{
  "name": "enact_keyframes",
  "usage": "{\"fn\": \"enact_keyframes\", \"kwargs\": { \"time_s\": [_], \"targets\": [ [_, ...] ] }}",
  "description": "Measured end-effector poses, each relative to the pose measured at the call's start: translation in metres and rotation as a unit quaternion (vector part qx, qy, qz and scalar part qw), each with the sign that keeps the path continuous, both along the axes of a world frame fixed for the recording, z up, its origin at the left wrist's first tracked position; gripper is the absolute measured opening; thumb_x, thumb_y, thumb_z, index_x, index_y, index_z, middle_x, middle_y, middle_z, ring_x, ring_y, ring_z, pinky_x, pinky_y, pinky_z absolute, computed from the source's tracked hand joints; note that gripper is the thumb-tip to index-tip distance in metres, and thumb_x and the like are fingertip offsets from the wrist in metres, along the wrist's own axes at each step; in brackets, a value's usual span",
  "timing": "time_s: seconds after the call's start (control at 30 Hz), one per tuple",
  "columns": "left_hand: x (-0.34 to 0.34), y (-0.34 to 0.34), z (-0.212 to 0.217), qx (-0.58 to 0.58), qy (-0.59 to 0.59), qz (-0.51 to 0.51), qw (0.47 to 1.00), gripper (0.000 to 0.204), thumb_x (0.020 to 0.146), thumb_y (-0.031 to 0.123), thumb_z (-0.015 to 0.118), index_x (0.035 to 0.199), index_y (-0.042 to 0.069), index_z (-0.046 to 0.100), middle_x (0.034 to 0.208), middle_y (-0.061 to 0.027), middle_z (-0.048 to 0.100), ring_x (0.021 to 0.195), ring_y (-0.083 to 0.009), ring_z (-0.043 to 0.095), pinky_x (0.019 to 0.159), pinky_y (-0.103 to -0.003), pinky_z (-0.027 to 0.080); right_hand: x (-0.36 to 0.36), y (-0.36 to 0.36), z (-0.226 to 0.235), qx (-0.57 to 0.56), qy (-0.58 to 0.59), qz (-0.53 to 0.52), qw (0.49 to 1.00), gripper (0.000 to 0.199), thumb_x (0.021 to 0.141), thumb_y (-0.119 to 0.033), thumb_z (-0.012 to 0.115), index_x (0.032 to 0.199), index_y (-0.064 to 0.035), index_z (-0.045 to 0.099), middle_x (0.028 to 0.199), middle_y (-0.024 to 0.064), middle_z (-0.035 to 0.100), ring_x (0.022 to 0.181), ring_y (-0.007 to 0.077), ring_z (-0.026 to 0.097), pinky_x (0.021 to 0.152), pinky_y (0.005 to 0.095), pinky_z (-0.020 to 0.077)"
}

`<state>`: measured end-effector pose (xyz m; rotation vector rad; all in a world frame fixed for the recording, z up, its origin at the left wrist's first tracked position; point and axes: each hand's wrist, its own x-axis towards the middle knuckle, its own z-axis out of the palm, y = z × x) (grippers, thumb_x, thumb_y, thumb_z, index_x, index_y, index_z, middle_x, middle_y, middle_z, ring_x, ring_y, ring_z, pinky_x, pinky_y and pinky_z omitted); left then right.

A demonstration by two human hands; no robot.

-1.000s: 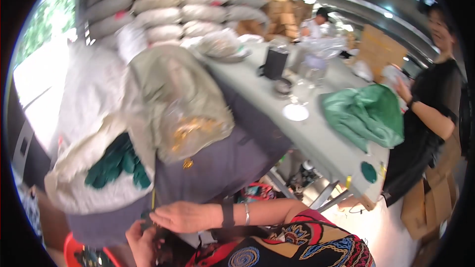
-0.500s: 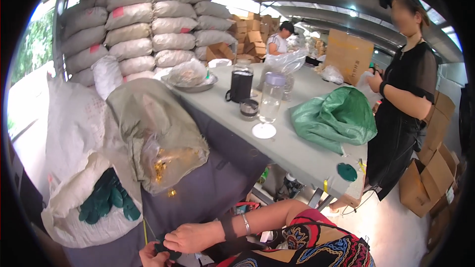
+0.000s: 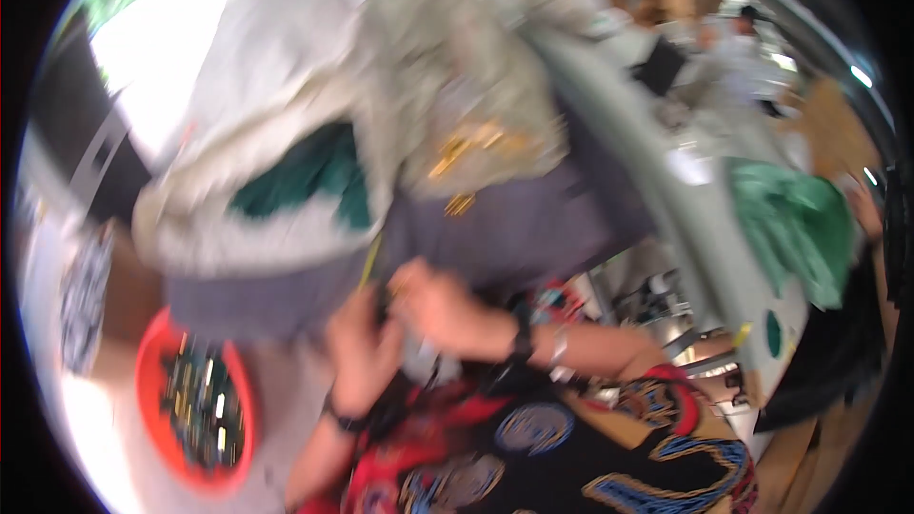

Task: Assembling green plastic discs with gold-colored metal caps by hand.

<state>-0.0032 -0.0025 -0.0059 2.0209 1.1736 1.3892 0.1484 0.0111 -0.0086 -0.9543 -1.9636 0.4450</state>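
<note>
The view is smeared by motion. My right hand (image 3: 443, 312) is closed, its fingertips pinched close to my left hand (image 3: 360, 347). The left fingers point upward and are too blurred to read. A small dark patch shows between the two hands; what it is I cannot make out. Just beyond them, a thin yellow strip (image 3: 370, 260) runs along the edge of a dark grey cloth surface (image 3: 276, 303). On that surface lies an open white sack (image 3: 205, 228) with dark green flat pieces (image 3: 309, 176) in its mouth.
An orange-red basket (image 3: 150, 390) holding dark green and gold pieces stands at lower left. Beyond my hands lie a khaki sack (image 3: 419, 48), gold pieces (image 3: 471, 148) and a small gold piece (image 3: 460, 204). A long table (image 3: 700, 257) at right bears a green bag (image 3: 795, 219).
The view has swung down and left, bringing the basket and both my forearms into sight. My hands stay close together; the dark green piece between them has blurred into a dark patch.
</note>
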Motion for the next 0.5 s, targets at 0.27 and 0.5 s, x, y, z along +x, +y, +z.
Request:
{"fn": "enact_keyframes", "kwargs": {
  "time_s": [0.27,0.5],
  "targets": [
    [-0.02,-0.006,-0.009,-0.037,-0.036,0.057,0.997,0.027,0.074,-0.003,0.058,0.101,-0.005,0.056,0.066,-0.0055,0.054,0.052,-0.0079,0.051,0.049,-0.026,0.041,-0.014,0.011,0.012,-0.369,0.134,0.086,0.916,0.018,0.091,-0.012,0.057,0.099,0.0012,0.049,0.069,0.0064,0.058,0.051,0.0123,0.055,0.045,0.025,0.0434],
    [-0.023,-0.004,-0.007,-0.241,-0.176,-0.011,0.954,0.023,0.079,-0.003,0.055,0.102,-0.004,0.057,0.077,-0.0026,0.061,0.059,-0.0057,0.055,0.052,-0.02,0.044,-0.002,0.02,0.028,0.085,-0.155,0.104,0.979,0.035,0.08,-0.017,0.067,0.105,-0.0004,0.05,0.086,0.013,0.054,0.07,0.0279,0.061,0.056,0.0339,0.049]
  ]
}}
